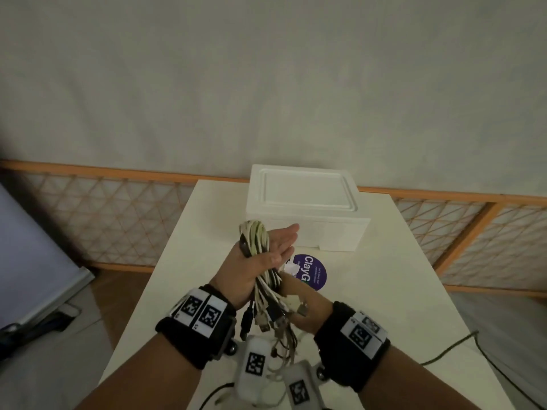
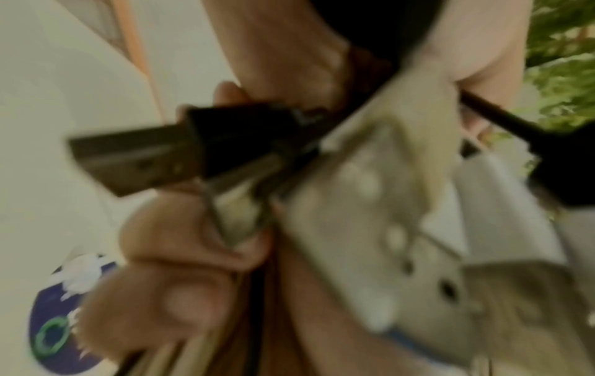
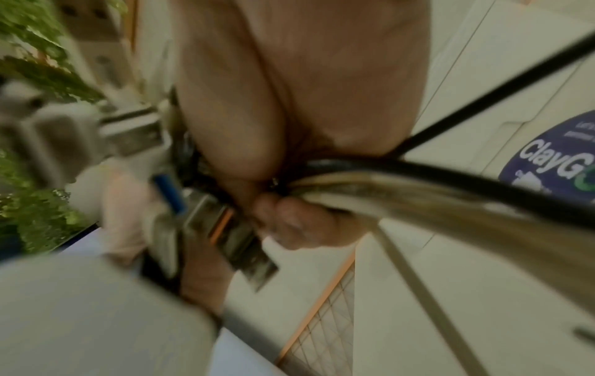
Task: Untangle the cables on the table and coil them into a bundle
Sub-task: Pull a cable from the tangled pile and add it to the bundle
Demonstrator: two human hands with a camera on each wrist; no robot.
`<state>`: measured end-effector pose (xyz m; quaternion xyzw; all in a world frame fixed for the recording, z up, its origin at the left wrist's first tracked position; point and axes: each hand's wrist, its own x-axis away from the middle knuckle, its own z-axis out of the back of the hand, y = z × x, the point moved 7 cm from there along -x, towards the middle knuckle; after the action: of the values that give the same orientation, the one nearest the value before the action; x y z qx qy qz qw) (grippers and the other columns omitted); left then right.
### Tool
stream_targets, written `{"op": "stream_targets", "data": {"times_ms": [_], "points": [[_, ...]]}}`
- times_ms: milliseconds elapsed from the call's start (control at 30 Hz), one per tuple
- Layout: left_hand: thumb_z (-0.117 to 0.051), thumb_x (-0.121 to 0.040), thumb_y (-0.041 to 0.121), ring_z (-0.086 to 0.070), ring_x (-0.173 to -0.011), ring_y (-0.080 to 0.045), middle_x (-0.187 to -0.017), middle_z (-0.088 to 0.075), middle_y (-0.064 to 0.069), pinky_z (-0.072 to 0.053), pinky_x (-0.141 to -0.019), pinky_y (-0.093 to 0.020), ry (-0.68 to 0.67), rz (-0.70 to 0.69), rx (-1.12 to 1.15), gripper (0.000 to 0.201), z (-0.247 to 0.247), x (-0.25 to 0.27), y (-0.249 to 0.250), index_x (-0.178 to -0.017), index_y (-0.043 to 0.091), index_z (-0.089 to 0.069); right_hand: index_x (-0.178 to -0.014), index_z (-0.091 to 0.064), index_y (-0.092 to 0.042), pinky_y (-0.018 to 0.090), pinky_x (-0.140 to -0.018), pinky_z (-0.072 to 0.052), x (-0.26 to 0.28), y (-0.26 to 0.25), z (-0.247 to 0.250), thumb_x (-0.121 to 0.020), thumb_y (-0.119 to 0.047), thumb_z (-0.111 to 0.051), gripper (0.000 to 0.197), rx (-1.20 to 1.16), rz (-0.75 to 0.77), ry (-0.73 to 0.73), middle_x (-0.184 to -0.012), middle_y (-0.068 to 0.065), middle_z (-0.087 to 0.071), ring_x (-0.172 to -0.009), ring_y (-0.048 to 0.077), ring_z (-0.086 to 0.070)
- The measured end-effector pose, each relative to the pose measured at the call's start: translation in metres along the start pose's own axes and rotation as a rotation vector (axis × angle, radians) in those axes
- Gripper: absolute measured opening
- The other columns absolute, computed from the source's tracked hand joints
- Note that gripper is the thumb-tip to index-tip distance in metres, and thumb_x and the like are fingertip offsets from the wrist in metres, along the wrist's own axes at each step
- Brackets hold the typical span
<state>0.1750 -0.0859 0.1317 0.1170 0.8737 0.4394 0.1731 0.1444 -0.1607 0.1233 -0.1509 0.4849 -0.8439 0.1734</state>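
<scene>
A bundle of white, grey and black cables (image 1: 255, 235) is held upright above the white table (image 1: 384, 291). My left hand (image 1: 275, 250) has the bundle's loop against its palm, thumb across the strands, fingers stretched toward the box. Several plug ends (image 1: 266, 318) dangle below between my wrists. My right hand (image 1: 307, 316) grips the bundle's lower part; the right wrist view shows its fingers (image 3: 296, 223) curled round the cable bundle (image 3: 418, 193). A black USB plug (image 2: 161, 152) looms blurred in the left wrist view.
A closed white foam box (image 1: 307, 208) stands at the table's far edge, just beyond my left fingertips. A round purple sticker (image 1: 313, 273) lies on the table under the hands. A dark cord (image 1: 450, 347) trails off the table's right side. A lattice railing (image 1: 118, 214) runs behind.
</scene>
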Motion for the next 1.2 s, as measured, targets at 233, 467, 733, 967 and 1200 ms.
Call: {"op": "stream_targets", "data": {"times_ms": [233,467,733,967,1200], "points": [[-0.06,-0.079,0.001,-0.04,-0.137,-0.022,-0.137,-0.056,-0.003,-0.032,-0.113,-0.034,-0.276,-0.037,-0.313,0.035,-0.03,0.004,0.017,-0.112,0.008,-0.066,-0.13,-0.048,0.002,0.05,-0.102,-0.042,-0.009,0.004,0.005,-0.086,0.012,-0.047,0.045,-0.092,-0.174,-0.159,-0.127,0.024,-0.056,-0.119,0.037,-0.052],[-0.056,-0.071,0.011,-0.051,-0.129,-0.017,-0.133,-0.058,-0.011,-0.04,-0.108,-0.044,0.014,-0.171,-0.517,0.027,-0.011,0.003,0.02,-0.095,0.013,-0.067,-0.124,-0.051,0.008,0.027,-0.086,-0.05,-0.012,-0.002,-0.01,-0.094,-0.005,-0.047,0.033,-0.126,-0.097,0.086,-0.123,0.027,-0.057,-0.115,0.039,-0.055],[-0.058,-0.077,0.005,-0.057,-0.118,-0.005,-0.122,-0.064,0.015,-0.044,-0.105,-0.032,0.302,-0.211,-0.536,0.046,0.017,0.0,0.014,-0.122,0.011,-0.061,-0.115,-0.052,0.02,0.05,-0.097,-0.043,-0.032,0.006,-0.023,-0.096,0.002,-0.045,0.028,0.001,0.021,0.014,-0.113,0.037,-0.057,-0.109,0.045,-0.055],[-0.061,-0.076,0.016,-0.053,-0.123,-0.003,-0.126,-0.056,0.033,-0.041,-0.107,-0.033,0.243,-0.125,-0.712,0.06,0.023,-0.005,-0.003,-0.136,0.018,-0.051,-0.127,-0.049,0.011,0.044,-0.104,-0.039,-0.035,0.016,-0.017,-0.097,0.002,-0.043,0.032,0.093,0.053,0.06,-0.125,0.03,-0.055,-0.119,0.038,-0.052],[-0.063,-0.076,0.022,-0.056,-0.119,-0.003,-0.12,-0.053,0.043,-0.043,-0.106,-0.034,0.214,-0.059,-0.77,0.061,0.018,-0.005,-0.012,-0.136,0.023,-0.05,-0.138,-0.036,0.007,0.025,-0.105,-0.039,-0.027,0.023,-0.015,-0.098,-0.007,-0.039,0.042,-0.063,-0.036,0.058,-0.138,0.027,-0.045,-0.131,0.037,-0.043]]}}
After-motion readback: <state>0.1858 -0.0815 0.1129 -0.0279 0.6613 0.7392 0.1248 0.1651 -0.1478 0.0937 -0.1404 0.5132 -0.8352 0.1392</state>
